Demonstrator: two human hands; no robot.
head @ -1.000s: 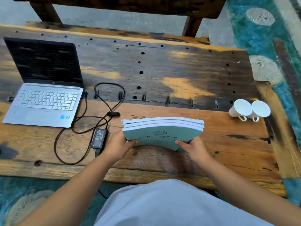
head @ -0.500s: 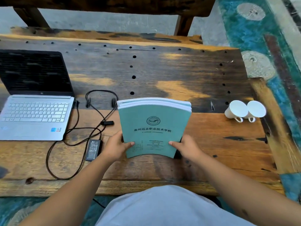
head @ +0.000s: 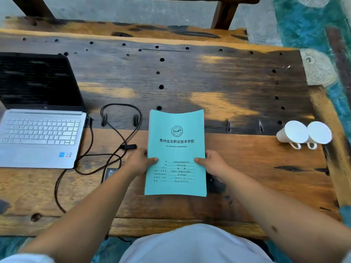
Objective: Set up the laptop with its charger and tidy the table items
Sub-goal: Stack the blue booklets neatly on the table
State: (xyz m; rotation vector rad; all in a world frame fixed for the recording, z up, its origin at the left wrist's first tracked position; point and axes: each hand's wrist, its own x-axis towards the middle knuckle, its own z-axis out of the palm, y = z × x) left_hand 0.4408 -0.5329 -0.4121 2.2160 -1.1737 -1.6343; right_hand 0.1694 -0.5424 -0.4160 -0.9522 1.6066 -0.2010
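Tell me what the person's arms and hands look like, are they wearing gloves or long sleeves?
No gloves and no long sleeves. The left hand and right hand are bare, and both forearms are bare up to the picture's edge. There are no rings, watches or bracelets in view. The right forearm has a small dark mark. The person wears a plain white top.

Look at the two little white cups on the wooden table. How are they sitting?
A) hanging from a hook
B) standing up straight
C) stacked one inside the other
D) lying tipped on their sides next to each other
D: the two small white cups with handles lie tipped on their sides, side by side near the right edge of the worn wooden table, round ends toward the camera and handles low.
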